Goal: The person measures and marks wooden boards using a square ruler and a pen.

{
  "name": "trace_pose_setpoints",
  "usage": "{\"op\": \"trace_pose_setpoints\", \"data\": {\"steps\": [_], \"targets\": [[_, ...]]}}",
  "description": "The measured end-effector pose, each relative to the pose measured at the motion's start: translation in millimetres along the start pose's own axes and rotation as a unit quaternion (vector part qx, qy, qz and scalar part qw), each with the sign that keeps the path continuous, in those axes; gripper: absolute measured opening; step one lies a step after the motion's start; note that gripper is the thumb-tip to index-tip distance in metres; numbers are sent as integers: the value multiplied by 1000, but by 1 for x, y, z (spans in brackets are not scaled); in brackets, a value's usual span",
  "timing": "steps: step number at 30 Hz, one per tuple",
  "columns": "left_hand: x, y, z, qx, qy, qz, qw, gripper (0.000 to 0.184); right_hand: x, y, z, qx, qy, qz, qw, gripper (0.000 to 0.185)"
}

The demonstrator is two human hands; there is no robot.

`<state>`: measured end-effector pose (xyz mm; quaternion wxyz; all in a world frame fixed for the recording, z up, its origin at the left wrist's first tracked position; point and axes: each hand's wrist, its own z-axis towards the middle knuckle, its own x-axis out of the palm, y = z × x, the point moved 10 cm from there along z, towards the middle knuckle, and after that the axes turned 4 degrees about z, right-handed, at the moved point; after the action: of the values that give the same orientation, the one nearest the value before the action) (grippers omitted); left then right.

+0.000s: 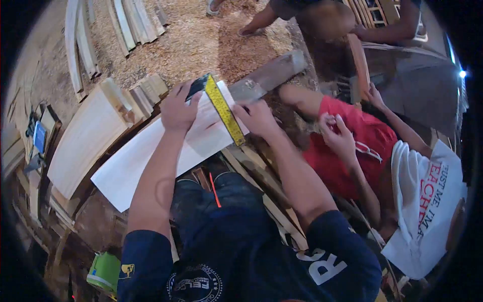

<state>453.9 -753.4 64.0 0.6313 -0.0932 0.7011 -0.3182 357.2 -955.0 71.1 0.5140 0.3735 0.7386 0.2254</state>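
A pale, wide board lies slantwise across the person's lap. Across its upper right end rests a yellow measuring square with a dark handle. My left hand is closed around the square's dark handle at the board's far edge, its thumb pointing right. On the other side of the yellow blade, my right hand has its fingers closed at the board's right end; what they hold, if anything, is hidden. An orange-red thin object lies on the lap below the board.
Curved boards stand at the left, near a blue object and a green container. A co-worker in red shorts sits close at the right. Another person holds wood at the top right. Shavings cover the ground ahead.
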Motion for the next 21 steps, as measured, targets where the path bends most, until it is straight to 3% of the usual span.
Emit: {"op": "trace_pose_setpoints", "data": {"steps": [4,7,10,14,16,19,21], "targets": [[1,2,-7,6,-15,26,1000,42,-1,14,42,74,-59,84,992,31],[-2,1,-8,7,-8,2,1000,42,6,19,49,-71,-139,196,968,32],[-2,2,-4,15,-7,-17,1000,43,8,1,17,26,-103,129,986,33],[-4,6,-4,-17,-1,-29,999,42,18,-37,-70,135,-49,151,978,34],[-4,8,-6,-23,6,-24,999,43,36,-82,-114,127,-58,211,967,31],[-6,6,-8,-26,24,-10,999,46,25,-63,-153,107,2,2,994,24],[-8,10,-6,-26,44,-19,998,48,22,-63,-167,130,-41,81,987,20]]}}
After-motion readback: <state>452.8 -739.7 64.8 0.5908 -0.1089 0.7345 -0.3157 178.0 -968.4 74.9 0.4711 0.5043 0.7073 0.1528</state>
